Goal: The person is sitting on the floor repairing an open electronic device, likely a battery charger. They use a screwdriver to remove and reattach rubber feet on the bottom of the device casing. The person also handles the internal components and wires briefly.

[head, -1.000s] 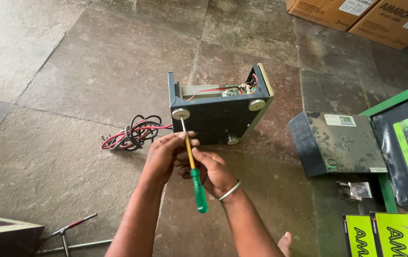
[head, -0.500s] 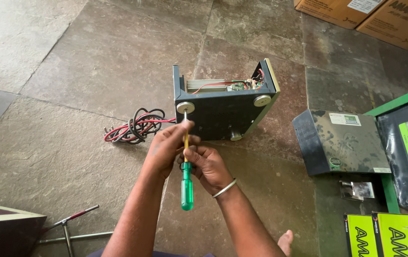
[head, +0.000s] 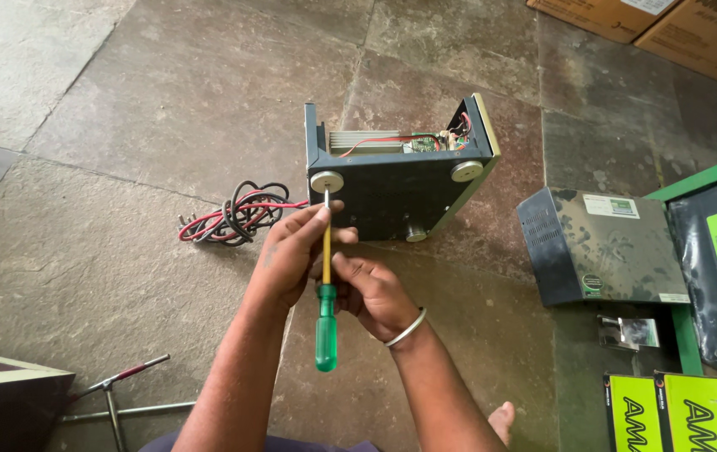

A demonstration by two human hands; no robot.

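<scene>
Both hands are gripping a screwdriver (head: 326,293) above the stone floor (head: 124,125). Its long axis is running almost straight up and down in the head view, the green handle pointing back toward the person and the metal tip pointing away, meeting the round pale foot (head: 326,181) at the near left corner of a dark open device case (head: 398,180). The left hand (head: 291,255) is wrapping its fingers shut around the yellow shaft near the tip; the right hand (head: 375,293), wearing a metal bangle, is pinching the shaft just above the handle. A bundle of red and black cables (head: 237,213) is lying on the floor left of the case, and a dark cover (head: 601,247) is lying to the right.
</scene>
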